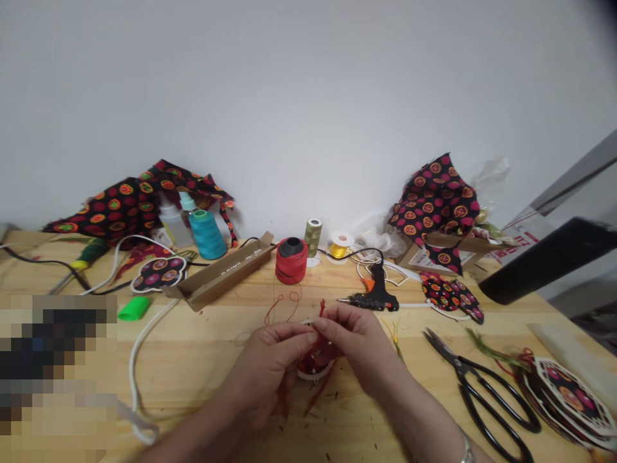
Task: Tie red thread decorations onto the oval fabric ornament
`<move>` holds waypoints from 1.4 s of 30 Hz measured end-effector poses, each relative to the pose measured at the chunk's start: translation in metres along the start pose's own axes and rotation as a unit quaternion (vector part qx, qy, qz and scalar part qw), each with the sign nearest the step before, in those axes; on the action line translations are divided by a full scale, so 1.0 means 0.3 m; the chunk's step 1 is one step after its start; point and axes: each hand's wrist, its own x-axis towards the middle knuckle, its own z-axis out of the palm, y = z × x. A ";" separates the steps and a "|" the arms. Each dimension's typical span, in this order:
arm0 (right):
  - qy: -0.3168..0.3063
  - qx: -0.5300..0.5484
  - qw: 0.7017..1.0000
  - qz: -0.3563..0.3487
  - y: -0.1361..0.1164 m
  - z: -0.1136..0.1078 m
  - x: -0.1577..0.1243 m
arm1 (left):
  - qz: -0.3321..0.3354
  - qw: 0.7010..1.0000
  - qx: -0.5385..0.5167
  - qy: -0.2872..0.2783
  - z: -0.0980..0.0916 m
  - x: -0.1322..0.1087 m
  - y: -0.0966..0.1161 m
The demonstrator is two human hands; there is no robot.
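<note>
While both hands are held together over the middle of the table, the scene is set down as follows.

Left hand (270,363): it is closed in a pinch on the red thread (282,305), thumb and forefinger pressed together at the top of the small piece.

Right hand (354,341): it is closed as well, its fingertips gripping the small red-wound piece (315,366) from the right side.

Position of the piece: it is held between the two hands, just above the wooden table (202,360); a white rim is seen under the red winding, though what it is exactly cannot be told, since the fingers cover most of it.

Direction of the thread: a thin loop runs up and away from the pinch toward the red spool (291,260), which stands well behind the hands.

Nearer hand: both are equally close; the piece is touched by both.

Open room: bare wood is left in front of and to the left of the hands, up to the white cord (137,347).

Right side: the glue gun (373,297) lies near behind the right hand, and the black scissors (482,392) lie further right, apart from the wrist.
</note>
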 end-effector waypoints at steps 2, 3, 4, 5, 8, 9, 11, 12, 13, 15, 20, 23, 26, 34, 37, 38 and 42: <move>0.009 -0.017 1.000 -0.002 0.003 -0.001 0.001 | -0.002 1.000 0.006 -0.007 0.004 -0.004 0.004; 0.015 -0.027 0.999 -0.007 0.006 -0.003 0.003 | -0.005 1.000 0.009 -0.009 0.006 -0.006 0.005; 0.020 -0.039 0.999 -0.017 0.008 -0.006 0.004 | -0.009 1.000 0.014 -0.009 0.008 -0.008 0.006; 0.025 -0.051 0.998 -0.029 0.009 -0.009 0.005 | -0.013 1.000 0.018 -0.006 0.008 -0.010 0.007; 0.032 -0.087 0.994 -0.065 0.006 -0.019 0.008 | -0.027 0.999 0.028 0.008 0.008 -0.012 0.005; 0.031 -0.098 0.992 -0.071 0.003 -0.021 0.008 | -0.030 0.999 0.029 0.009 0.007 -0.012 0.004; 0.030 -0.112 0.990 -0.076 -0.001 -0.023 0.007 | -0.031 0.999 0.028 0.005 0.005 -0.011 0.001; 0.030 -0.115 0.990 -0.076 -0.002 -0.024 0.007 | -0.030 0.999 0.027 0.003 0.005 -0.011 0.000; 0.031 -0.118 0.989 -0.077 -0.001 -0.025 0.006 | -0.028 0.999 0.026 0.003 0.004 -0.010 0.000; 0.033 -0.123 0.989 -0.080 0.002 -0.026 0.003 | -0.026 0.999 0.022 0.004 0.005 -0.010 0.000; 0.031 -0.127 0.988 -0.082 0.009 -0.032 0.003 | -0.027 1.000 0.001 0.002 0.009 -0.006 0.000; 0.036 -0.126 0.988 -0.084 0.005 -0.034 0.007 | -0.023 1.000 0.012 0.001 0.004 0.001 -0.010; 0.046 -0.125 0.988 -0.084 -0.001 -0.031 0.011 | -0.020 1.000 0.016 -0.008 -0.007 0.009 -0.024; 0.061 -0.110 0.989 -0.072 -0.003 -0.024 0.008 | -0.016 1.000 -0.010 -0.010 0.012 -0.004 -0.002; 0.061 -0.108 0.989 -0.076 -0.004 -0.022 0.006 | -0.019 1.000 -0.006 -0.004 0.020 -0.011 0.008; 0.060 -0.108 0.989 -0.077 -0.004 -0.022 0.006 | -0.019 1.000 -0.001 0.000 0.021 -0.011 0.008; 0.057 -0.103 0.990 -0.077 -0.007 -0.021 0.003 | -0.012 1.000 0.009 0.014 0.015 -0.010 0.002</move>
